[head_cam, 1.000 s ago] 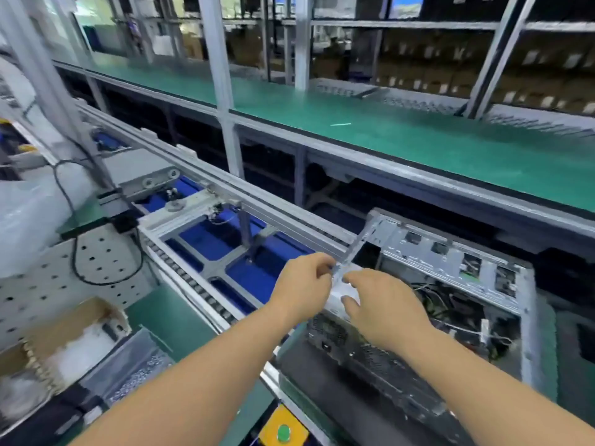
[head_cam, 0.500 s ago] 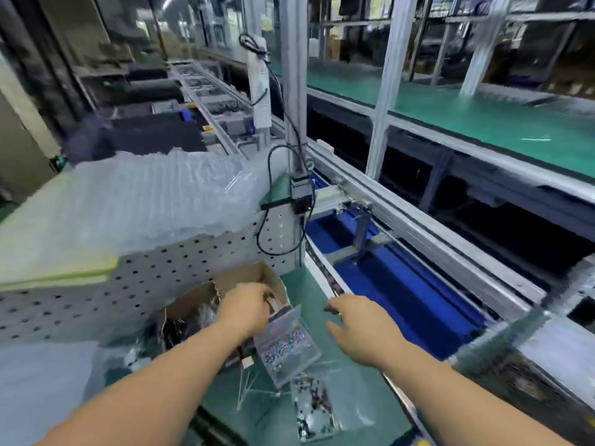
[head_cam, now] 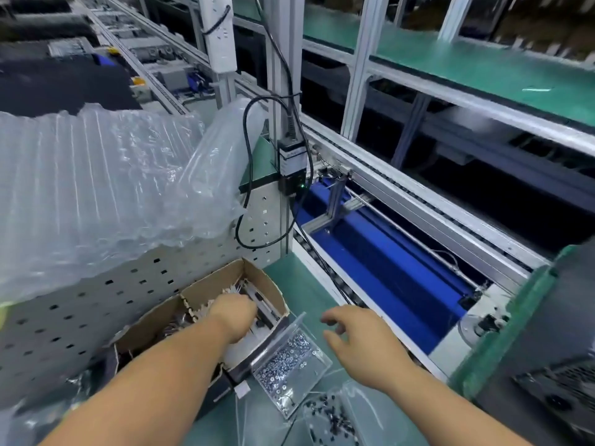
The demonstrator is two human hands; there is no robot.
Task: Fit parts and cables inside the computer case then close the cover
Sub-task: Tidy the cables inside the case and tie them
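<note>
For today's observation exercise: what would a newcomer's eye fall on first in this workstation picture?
Probably the big sheet of air-cushion wrap heaped over the perforated panel at left, and the bright blue conveyor bed at right. Lower down, the left hand reaches into a cardboard box, beside a clear tray of screws.

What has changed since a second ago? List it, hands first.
Both hands left the computer case, now at the right edge, as the view swung left to the bench. The left hand let go of the clear screw box, now on the green mat, and reached down into the cardboard box. The right hand hovers beside it, fingers loose, holding nothing. The bubble wrap looks unmoved.
</note>
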